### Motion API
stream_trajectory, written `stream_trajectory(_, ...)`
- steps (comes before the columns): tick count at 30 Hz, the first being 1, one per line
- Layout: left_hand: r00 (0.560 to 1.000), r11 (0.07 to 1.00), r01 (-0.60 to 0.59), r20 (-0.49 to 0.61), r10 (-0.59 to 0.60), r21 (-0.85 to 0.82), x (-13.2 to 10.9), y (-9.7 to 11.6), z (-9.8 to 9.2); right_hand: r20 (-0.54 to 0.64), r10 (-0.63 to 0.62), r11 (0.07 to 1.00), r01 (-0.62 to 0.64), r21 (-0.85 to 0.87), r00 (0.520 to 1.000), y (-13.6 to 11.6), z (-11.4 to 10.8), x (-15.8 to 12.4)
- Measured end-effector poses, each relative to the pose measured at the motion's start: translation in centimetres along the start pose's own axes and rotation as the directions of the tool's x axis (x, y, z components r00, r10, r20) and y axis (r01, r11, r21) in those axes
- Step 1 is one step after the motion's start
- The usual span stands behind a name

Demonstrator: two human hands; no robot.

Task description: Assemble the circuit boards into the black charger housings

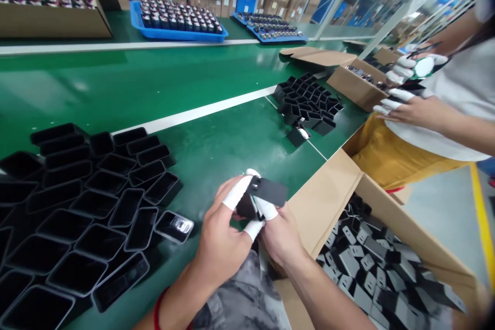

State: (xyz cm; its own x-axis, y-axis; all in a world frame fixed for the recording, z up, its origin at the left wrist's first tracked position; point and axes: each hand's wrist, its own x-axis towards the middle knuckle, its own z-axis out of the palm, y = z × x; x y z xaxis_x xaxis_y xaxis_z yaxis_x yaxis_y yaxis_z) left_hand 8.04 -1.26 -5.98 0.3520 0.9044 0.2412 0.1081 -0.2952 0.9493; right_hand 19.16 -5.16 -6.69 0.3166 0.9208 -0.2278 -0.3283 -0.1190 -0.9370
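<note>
1. Watching the feed, I saw the left hand (220, 240) and right hand (284, 240) both clenched on one black part (270, 192), pinched between capped fingertips, low centre of frame.
2. One shell (175, 226) at lower left looked filled, so I judged little done.
3. The other shells (93, 203) beside it gaped empty, and the box (328, 201) at lower right brimmed with parts (371, 268); most remained.
</note>
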Motion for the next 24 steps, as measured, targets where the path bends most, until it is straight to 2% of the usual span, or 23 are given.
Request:
stream_trajectory(3, 0.998, 0.999, 0.041, -0.04, -0.04, 0.032, -0.3, -1.1, -0.1, 0.013, -0.006, 0.999, 0.007, -0.043, 1.0, -0.1, -0.5, 0.0)
stream_trajectory(7, 0.997, 0.989, 0.049, -0.063, -0.041, 0.137, -0.5, -2.5, 0.6, 0.054, -0.148, 0.952, 0.157, -0.264, 0.987, 0.1, -1.2, -0.4)
stream_trajectory(9, 0.998, 0.979, 0.014, -0.064, -0.001, 0.201, -0.2, -2.6, 1.1, 0.04, -0.226, 0.888, 0.223, -0.403, 0.973, 0.5, -1.2, -0.4)
stream_trajectory(13, 0.999, 0.952, -0.048, 0.008, 0.048, 0.302, 0.5, -2.2, 1.8, 0.008, -0.302, 0.693, 0.225, -0.685, 0.953, 0.4, -2.1, 0.3)
stream_trajectory(16, 0.989, 0.933, -0.012, 0.141, -0.041, 0.358, 0.6, -2.0, 1.7, -0.151, -0.374, 0.589, 0.108, -0.801, 0.915, -1.7, -5.4, 2.2)
stream_trajectory(17, 0.979, 0.925, 0.016, 0.18, -0.091, 0.379, 0.6, -1.9, 1.6, -0.232, -0.408, 0.557, 0.039, -0.829, 0.883, -2.7, -7.1, 3.2)
stream_trajectory(19, 0.947, 0.903, 0.059, 0.263, -0.186, 0.426, 0.3, -1.5, 1.3, -0.388, -0.476, 0.492, -0.127, -0.861, 0.789, -5.0, -11.0, 5.9)
stream_trajectory(21, 0.89, 0.889, 0.064, 0.376, -0.256, 0.454, -0.1, -0.9, 1.0, -0.448, -0.511, 0.412, -0.248, -0.877, 0.734, -6.9, -14.6, 9.4)
stream_trajectory(24, 0.781, 0.904, 0.057, 0.545, -0.305, 0.423, -0.7, 0.4, 0.7, -0.463, -0.498, 0.311, -0.347, -0.885, 0.734, -8.3, -17.9, 14.2)
